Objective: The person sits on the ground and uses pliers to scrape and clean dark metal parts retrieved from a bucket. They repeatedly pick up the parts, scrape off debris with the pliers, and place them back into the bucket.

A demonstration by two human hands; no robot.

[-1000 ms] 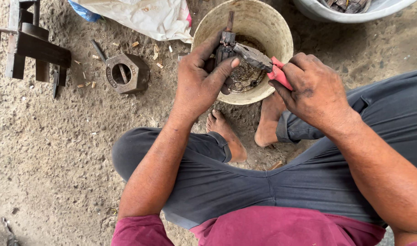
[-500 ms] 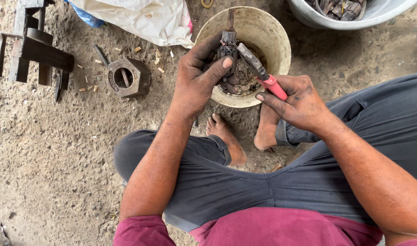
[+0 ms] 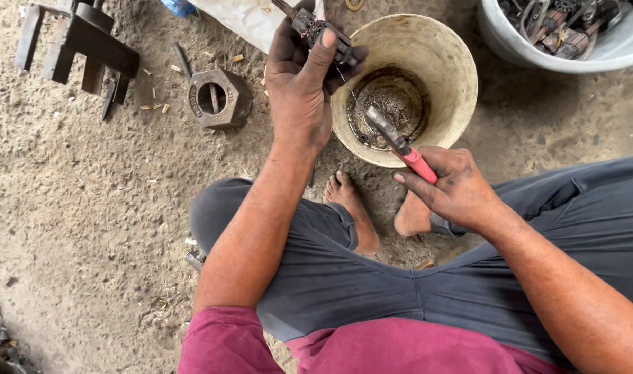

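- Your left hand [image 3: 299,90] is raised over the near-left rim of the tan bucket [image 3: 455,76], its grip clenched around a greasy dark metal part [image 3: 323,31] whose top end runs close to the frame's upper edge.
- Your right hand [image 3: 455,187] sits just outside the bucket's near rim, grip closed on the red handle of a pair of pliers [image 3: 399,144]; the tool's metal nose reaches over the rim toward the oily pool at the bottom.
- Between the two hands lies open air above the bucket's mouth.
- Your bare feet [image 3: 351,208] rest on the dirt floor, just beside the bucket's base, with your knees spread to either side.
- To the left, a large hexagonal nut [image 3: 218,98] and a dark metal bracket [image 3: 77,41] lie on the floor, well apart from your left forearm.
- A grey tub of scrap parts [image 3: 565,34] crowds the upper right corner; a white sack [image 3: 243,17] lies behind your left hand.
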